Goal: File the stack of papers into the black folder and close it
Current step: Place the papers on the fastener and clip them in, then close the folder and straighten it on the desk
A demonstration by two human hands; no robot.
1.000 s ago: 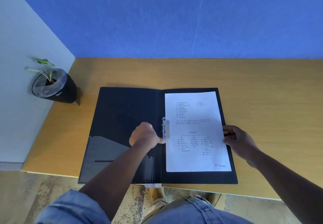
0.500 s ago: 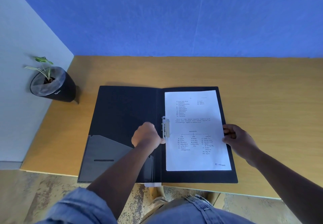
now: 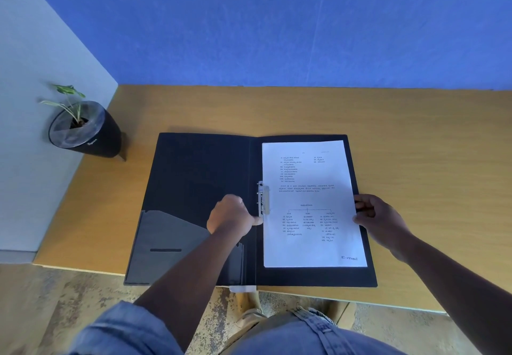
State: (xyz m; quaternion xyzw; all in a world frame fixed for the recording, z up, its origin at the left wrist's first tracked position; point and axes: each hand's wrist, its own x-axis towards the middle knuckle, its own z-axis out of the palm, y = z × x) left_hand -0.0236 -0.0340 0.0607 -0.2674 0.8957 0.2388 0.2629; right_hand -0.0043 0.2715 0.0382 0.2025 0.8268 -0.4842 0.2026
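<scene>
The black folder (image 3: 194,188) lies open and flat on the wooden table (image 3: 415,147), filling the middle of the frame, its lower edge reaching the table's near edge. The stack of papers (image 3: 310,202) rests on the folder's right half, printed side up, with "E-mail" legible at its lower right corner. A metal clip (image 3: 263,199) sits at the spine, overlapping the papers' left edge. The left hand (image 3: 230,216) is curled into a loose fist in the centre of the frame, over the folder's left half, with one digit stretched right to touch the lower end of the clip; it grips nothing. The right hand (image 3: 379,216), right of centre, rests at the right edge of the papers with fingers bent against that edge; whether it pinches the sheets or only presses on them I cannot tell. A grey pocket (image 3: 166,244) covers the lower left of the folder. In the upper left of the frame, a dark pot (image 3: 91,136) with a small green plant (image 3: 66,100) stands near the table's corner.
</scene>
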